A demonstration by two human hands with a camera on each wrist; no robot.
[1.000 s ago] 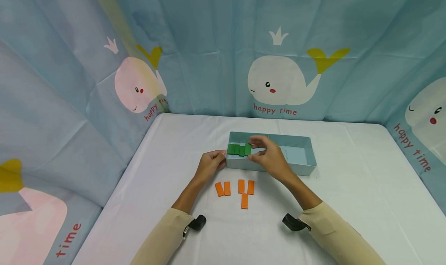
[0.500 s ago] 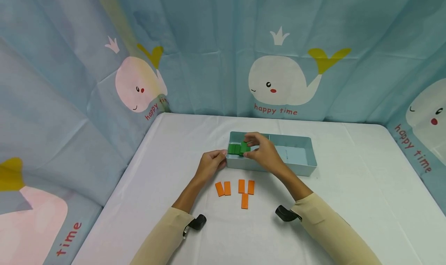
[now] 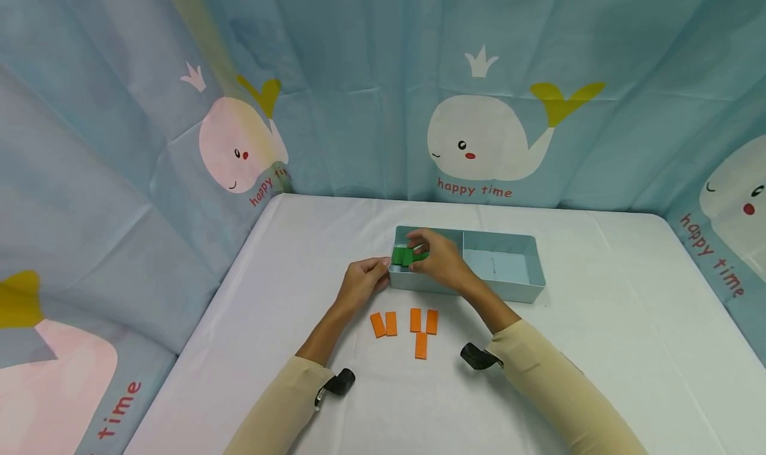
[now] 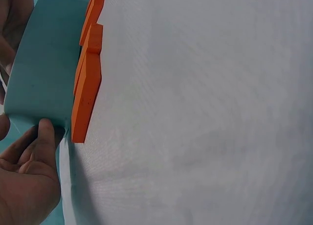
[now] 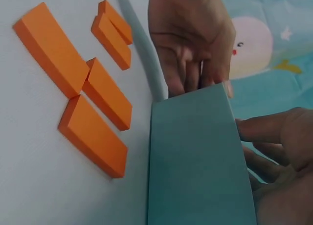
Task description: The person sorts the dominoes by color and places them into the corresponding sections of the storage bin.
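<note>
At the left end of the blue-green box (image 3: 520, 291), the person's left hand (image 3: 365, 281) gripped the end wall, with its fingers bent against it. The right hand (image 3: 441, 259) was reaching into the left compartment of the box and, as the head view showed, it pinched a green block (image 3: 407, 257), the thumb at the block's near end and a finger at its far end. Other green blocks (image 3: 397, 256) lay in that compartment: one was just to the left of the pinched block, and another was partly covered by the right hand, so I could not tell their full number. A thin divider (image 3: 463, 242) separated this compartment from the right one.

Outside the box, near its front wall, five orange blocks (image 3: 421, 346) lay on the white table (image 3: 598, 322): two to the left, and three to the right of these, one of the three being farther from the box.

The head view gave mainly the top faces of the orange blocks; the right wrist view showed also their thick sides, and the left wrist view showed them in a row along the outer wall. Both wrist views saw the box from outside, so the green blocks appeared in the head view alone. Behind the box hung a blue curtain (image 3: 359, 129).
</note>
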